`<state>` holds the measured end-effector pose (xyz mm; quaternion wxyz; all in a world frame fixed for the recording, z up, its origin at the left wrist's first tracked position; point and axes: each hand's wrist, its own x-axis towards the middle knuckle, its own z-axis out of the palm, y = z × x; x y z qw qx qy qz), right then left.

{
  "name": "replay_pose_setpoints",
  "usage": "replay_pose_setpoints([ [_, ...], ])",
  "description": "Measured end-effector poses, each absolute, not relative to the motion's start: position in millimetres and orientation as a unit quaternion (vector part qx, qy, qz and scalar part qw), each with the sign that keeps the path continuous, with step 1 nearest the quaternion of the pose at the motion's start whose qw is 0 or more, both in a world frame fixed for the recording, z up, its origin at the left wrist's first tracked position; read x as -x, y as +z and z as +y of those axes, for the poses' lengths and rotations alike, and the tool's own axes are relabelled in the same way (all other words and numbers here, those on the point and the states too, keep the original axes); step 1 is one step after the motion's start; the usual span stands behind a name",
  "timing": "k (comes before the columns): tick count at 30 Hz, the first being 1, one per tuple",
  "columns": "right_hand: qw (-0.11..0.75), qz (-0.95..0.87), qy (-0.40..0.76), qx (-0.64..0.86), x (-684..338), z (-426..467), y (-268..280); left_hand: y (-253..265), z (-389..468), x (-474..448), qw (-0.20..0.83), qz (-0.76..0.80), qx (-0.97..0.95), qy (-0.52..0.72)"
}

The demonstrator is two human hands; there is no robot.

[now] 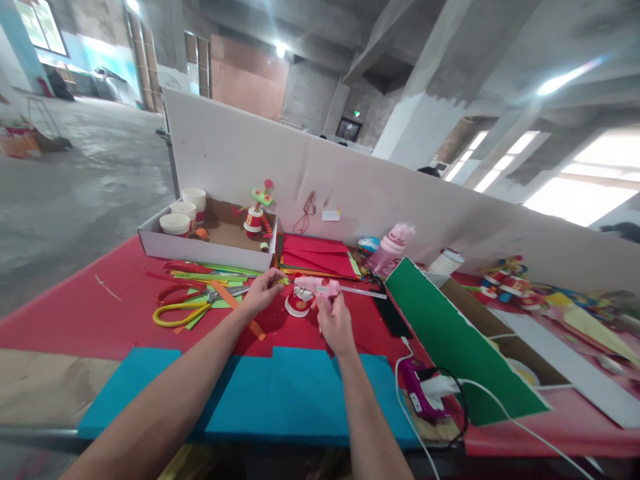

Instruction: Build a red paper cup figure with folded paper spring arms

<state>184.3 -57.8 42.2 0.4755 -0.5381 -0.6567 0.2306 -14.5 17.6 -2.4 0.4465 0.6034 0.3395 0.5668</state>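
Note:
A pink hot glue gun [315, 287] is gripped in my right hand [336, 323], with a clear glue stick [365, 292] sticking out of its back end. My left hand [265, 292] pinches a small yellow-green piece [284, 281] close to the gun's nozzle; its exact kind is too small to tell. Below the gun a red and white paper cup [297, 305] stands upside down on the red table cover. Left of my left hand lie scissors [183, 313] with yellow and red handles, among green and orange paper strips [233, 300].
A white box [210, 252] holds paper cups [176, 223] and a cup figure [255, 217] with a green head. Red paper sheets [315, 253] lie behind my hands. On the right are a phone [393, 317], a green board [455, 347], a purple power strip [423, 393] with cables and a pink bottle [394, 247].

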Motion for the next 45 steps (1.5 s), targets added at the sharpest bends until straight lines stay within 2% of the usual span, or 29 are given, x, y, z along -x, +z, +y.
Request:
replay_pose_setpoints([
  [12, 0.479, -0.659, 0.212, 0.54, -183, -56, 39, -4, 19, 13, 0.457, 0.337, -0.591, 0.573],
  [20, 0.497, -0.642, 0.243, 0.532, -183, -56, 39, -3, 19, 14, 0.451, 0.334, -0.595, 0.575],
  [25, 0.53, -0.593, 0.321, 0.514, -181, -57, 36, 0, 16, 13, 0.489, 0.318, -0.568, 0.581],
  [32, 0.572, -0.468, 0.515, 0.434, -183, -59, 40, 0, 16, 13, 0.589, 0.29, -0.466, 0.593],
  [36, 0.578, -0.428, 0.554, 0.42, -195, -57, 37, 4, 14, 14, 0.629, 0.26, -0.423, 0.598],
  [40, 0.59, -0.388, 0.526, 0.474, -225, -45, 30, 8, 10, 14, 0.647, 0.247, -0.406, 0.596],
  [45, 0.556, -0.386, 0.406, 0.614, -271, -23, 15, 4, 12, 13, 0.635, 0.258, -0.386, 0.618],
])
